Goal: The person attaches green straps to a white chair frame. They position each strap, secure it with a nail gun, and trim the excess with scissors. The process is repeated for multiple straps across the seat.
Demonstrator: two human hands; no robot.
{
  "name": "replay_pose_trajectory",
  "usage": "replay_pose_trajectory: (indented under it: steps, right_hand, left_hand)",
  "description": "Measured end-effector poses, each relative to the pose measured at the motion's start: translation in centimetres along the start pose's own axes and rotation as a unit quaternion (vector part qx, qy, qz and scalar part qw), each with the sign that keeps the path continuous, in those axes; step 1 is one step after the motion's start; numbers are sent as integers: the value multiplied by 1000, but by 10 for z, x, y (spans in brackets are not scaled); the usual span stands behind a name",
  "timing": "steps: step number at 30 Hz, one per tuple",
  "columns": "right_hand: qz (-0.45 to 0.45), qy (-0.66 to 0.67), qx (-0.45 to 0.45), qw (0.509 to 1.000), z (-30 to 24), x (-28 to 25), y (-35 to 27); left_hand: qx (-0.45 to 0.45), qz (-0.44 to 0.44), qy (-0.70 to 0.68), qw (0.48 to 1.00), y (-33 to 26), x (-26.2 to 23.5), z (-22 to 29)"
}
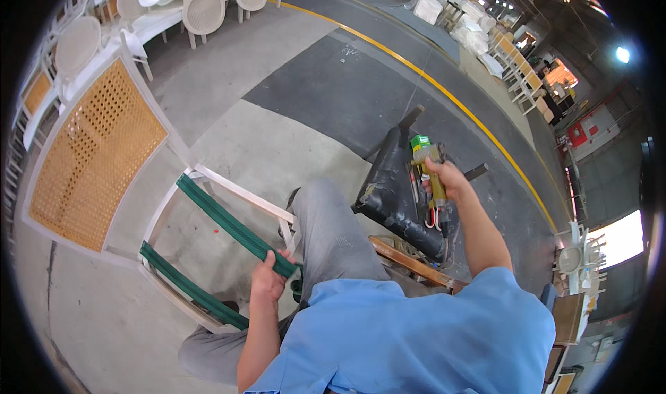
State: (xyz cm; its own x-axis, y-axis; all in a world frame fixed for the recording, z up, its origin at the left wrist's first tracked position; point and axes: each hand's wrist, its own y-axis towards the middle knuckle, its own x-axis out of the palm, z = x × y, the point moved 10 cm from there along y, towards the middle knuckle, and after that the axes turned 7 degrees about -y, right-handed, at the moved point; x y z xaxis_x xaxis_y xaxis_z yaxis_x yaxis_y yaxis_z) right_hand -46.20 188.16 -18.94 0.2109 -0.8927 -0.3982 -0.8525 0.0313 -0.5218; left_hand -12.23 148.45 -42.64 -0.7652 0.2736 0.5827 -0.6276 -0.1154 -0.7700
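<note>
A white chair frame [239,191] with a woven cane backrest [97,161] stands at the left, its seat open. Two green webbing straps [225,217] run across the seat opening. My left hand [268,277] grips the loose near end of one strap at the frame's edge by my knee; more webbing hangs below the hand. To the right, my right hand [449,179] is wrapped around an olive-yellow tool that looks like a staple gun [436,189], over a black padded stand [392,189]. The tool's lower part blends with items behind it.
A green box [420,143] and hand tools with red handles [433,217] lie on the black stand. A wooden bar [409,259] sits beside my right thigh. White chairs [204,11] line a table at the back left. More chairs [517,68] and wrapped goods [468,37] stand far right.
</note>
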Motion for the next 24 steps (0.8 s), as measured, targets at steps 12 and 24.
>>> replay_pose_trajectory:
  steps: [12,24]
  right_hand:
    - [-67,22,12,997,113,11,98]
    - [89,-215,-355,906,1,-3,70]
  left_hand:
    - [-9,93,-100,991,-19,-28,-65]
    - [160,109,-100,976,5,-39,-41]
